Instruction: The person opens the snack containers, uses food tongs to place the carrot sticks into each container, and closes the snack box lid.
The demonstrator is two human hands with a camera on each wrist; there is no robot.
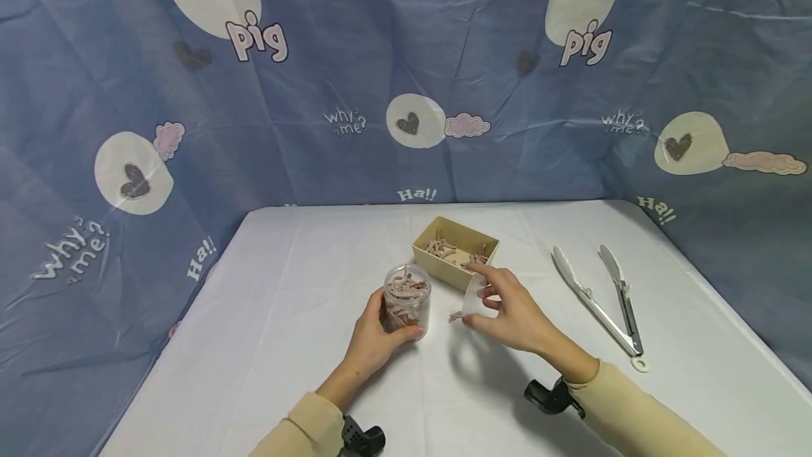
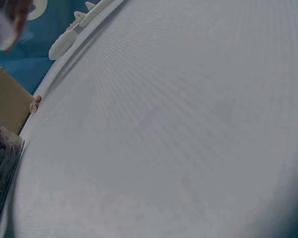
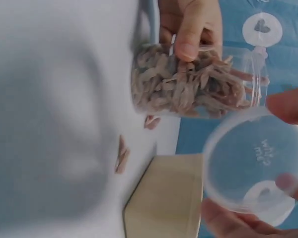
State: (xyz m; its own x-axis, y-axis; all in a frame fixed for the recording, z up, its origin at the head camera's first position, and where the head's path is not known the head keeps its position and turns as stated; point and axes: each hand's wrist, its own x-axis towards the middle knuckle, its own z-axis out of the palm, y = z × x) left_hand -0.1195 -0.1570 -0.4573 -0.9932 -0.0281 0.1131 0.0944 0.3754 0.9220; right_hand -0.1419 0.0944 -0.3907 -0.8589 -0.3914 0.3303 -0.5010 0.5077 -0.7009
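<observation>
A clear round jar (image 1: 407, 305) filled with brownish strips stands upright, and my left hand (image 1: 373, 336) grips it around its lower side. The jar's mouth is uncovered. To the right of it, above the table, my right hand (image 1: 512, 310) holds a translucent round lid (image 3: 256, 161) by its rim, thumb on one side and fingers on the other. In the head view the lid is tilted on edge, partly behind the fingers. The left wrist view catches only part of the jar (image 2: 2, 166) at its left edge.
Behind the jar sits a tan rectangular box (image 1: 442, 270) with more brownish strips inside. Loose strips (image 3: 121, 156) lie on the white table (image 1: 304, 316) beside the jar and box. Metal tongs (image 1: 603, 312) with pale tips lie spread at the right. A patterned blue cloth (image 1: 355, 34) hangs behind.
</observation>
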